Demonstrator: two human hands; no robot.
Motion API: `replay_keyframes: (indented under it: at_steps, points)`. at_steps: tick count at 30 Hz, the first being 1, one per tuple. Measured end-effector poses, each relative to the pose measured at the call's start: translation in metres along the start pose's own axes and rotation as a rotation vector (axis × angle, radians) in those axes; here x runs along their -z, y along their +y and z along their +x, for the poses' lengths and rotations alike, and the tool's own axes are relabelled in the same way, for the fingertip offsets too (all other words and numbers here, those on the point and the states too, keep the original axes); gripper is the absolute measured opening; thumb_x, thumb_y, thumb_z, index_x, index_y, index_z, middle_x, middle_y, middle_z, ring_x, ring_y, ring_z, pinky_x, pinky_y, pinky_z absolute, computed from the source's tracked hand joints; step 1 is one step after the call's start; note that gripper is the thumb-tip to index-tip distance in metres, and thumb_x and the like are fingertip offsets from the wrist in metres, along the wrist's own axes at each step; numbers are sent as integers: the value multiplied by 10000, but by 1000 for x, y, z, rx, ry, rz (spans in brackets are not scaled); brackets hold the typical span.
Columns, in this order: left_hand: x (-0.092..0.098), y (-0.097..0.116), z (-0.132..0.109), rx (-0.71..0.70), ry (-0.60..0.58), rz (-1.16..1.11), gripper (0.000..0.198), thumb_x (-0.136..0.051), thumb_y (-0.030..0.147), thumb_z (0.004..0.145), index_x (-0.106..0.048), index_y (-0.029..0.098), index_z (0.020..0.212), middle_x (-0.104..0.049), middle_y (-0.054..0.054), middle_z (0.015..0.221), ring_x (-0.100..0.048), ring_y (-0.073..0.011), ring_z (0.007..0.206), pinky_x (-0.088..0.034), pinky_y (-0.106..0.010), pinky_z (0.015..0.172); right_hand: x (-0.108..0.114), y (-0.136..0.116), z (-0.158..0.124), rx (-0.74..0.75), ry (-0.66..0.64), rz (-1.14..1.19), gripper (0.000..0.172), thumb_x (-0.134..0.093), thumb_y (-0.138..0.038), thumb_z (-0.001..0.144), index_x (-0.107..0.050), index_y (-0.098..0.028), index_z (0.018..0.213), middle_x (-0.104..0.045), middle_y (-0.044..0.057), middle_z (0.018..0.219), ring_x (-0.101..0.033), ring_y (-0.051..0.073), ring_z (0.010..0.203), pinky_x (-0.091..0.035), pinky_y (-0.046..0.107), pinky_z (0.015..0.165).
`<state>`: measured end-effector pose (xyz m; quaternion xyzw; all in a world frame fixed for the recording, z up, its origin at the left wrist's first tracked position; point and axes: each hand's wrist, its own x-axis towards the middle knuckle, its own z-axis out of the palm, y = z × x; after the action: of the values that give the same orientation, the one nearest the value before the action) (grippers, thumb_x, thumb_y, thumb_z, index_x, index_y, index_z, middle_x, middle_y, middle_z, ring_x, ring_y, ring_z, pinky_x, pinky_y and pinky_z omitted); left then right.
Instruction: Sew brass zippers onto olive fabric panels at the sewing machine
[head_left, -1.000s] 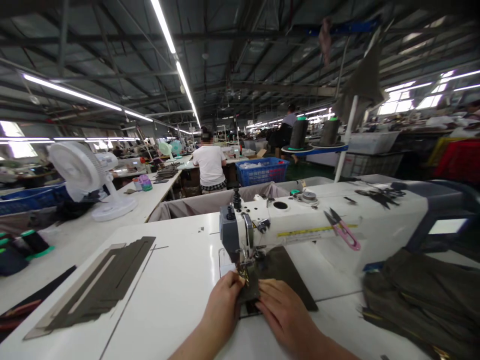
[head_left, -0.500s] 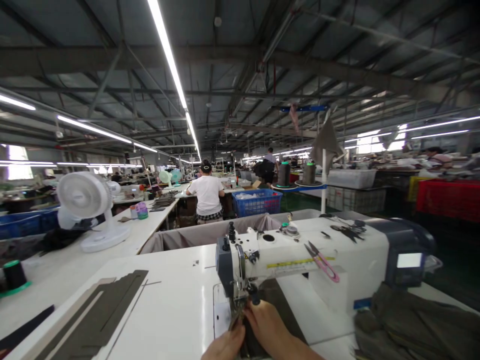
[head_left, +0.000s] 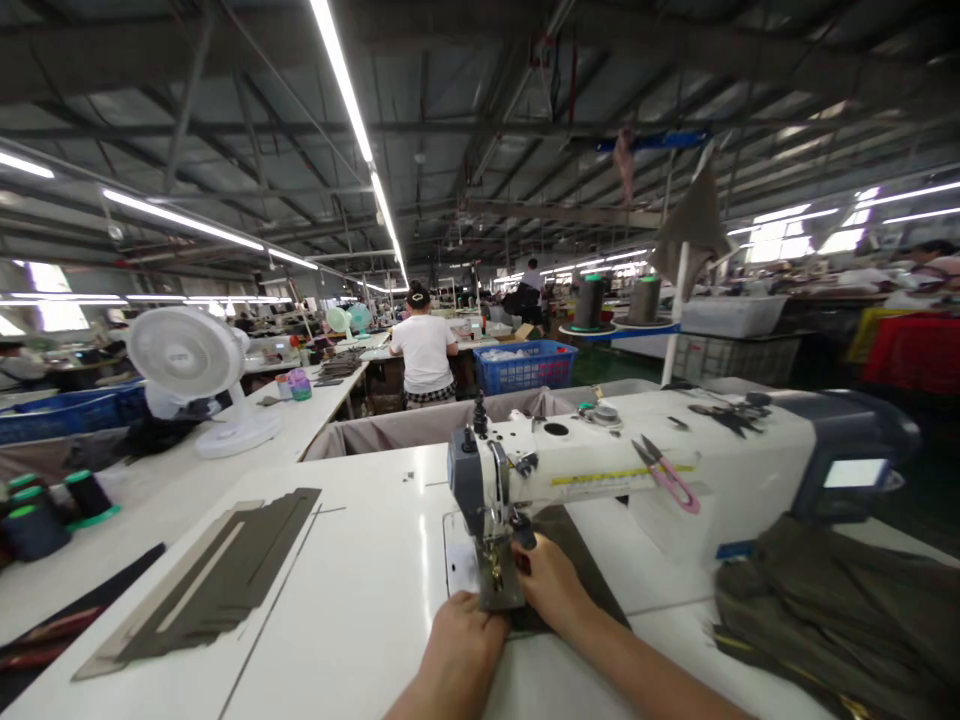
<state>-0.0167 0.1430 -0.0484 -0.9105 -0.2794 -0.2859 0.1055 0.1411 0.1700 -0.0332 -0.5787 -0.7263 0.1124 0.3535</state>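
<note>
A white sewing machine stands on the white table. A dark olive fabric piece lies under its needle and presser foot. My left hand rests knuckles-up on the near edge of that fabric, just below the foot; its fingers are curled down on the cloth. My right hand lies to the right of the foot, fingers pressed on the fabric with the fingertips close behind the needle bar.
Pink thread snips lie on the machine arm. Flat olive fabric strips lie at left, a heap of olive garments at right. A white fan, thread cones, a blue basket and a seated person lie beyond.
The view has tilted up then partly back down. My right hand moved forward beside the needle; my left hand stayed on the fabric's near edge, and the fabric has fed further under the foot.
</note>
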Motion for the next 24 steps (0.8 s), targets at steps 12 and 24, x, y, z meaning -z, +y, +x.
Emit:
replay_keyframes:
  at_steps: [12,24]
  points:
    - [13,6,9,-15,-147,58,210,-398,52,785,-572,133,699,-617,-62,622,-596,-198,583,-503,-332,574,3,6,3,-79,-75,-256,185,-481,-138,798,-661,-177,812,-673,44,882,-604,153,827,-392,207,689]
    - [11,7,10,-94,-204,98,179,-454,75,776,-588,127,671,-633,-52,627,-589,-204,583,-485,-326,574,-1,5,2,-159,-18,-411,259,-426,-186,804,-670,-139,876,-671,114,834,-611,219,725,-394,274,612]
